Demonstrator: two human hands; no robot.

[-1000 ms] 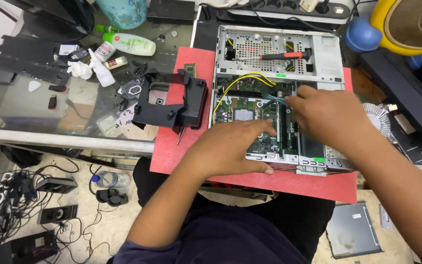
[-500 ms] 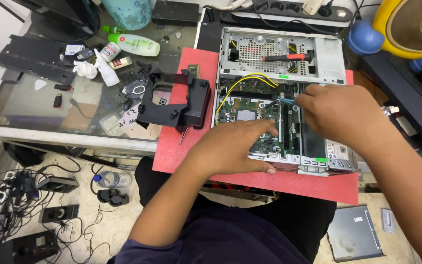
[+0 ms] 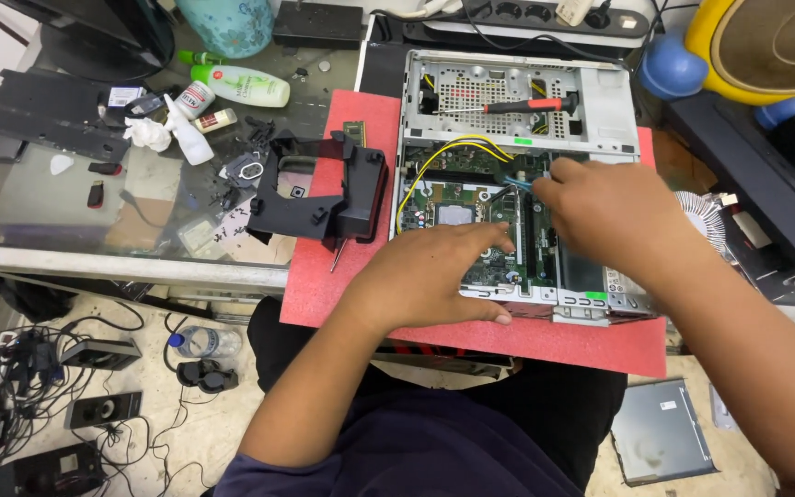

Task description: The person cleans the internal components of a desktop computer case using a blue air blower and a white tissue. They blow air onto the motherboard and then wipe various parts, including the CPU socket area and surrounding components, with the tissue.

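Right now the left hand [image 3: 434,281] lies flat, fingers spread and holding nothing, on the lower edge of the green motherboard [image 3: 471,216] inside the open computer case [image 3: 522,184], which sits on a red foam mat [image 3: 324,276] in the centre of the frame. The right hand [image 3: 614,216] is curled shut around a slim blue-handled tool [image 3: 514,182], pinched near its tip and aimed at the board just below the yellow cables [image 3: 443,158]; what the tip touches is too small to tell, perhaps a connector or a screw. To do this step well, the flat palm should keep the case from sliding on the foam while pressing on the metal frame, not on the board's components. The tool wants a light, steady hold, low on the shaft, with the wrist braced on the case wall so the tip cannot skid across the circuitry. The yellow cables should stay clear of the tip. A red-handled screwdriver [image 3: 517,105] rests in the upper bay, and a black plastic shroud [image 3: 324,189] stands left of the case, partly on the glass table [image 3: 66,198].
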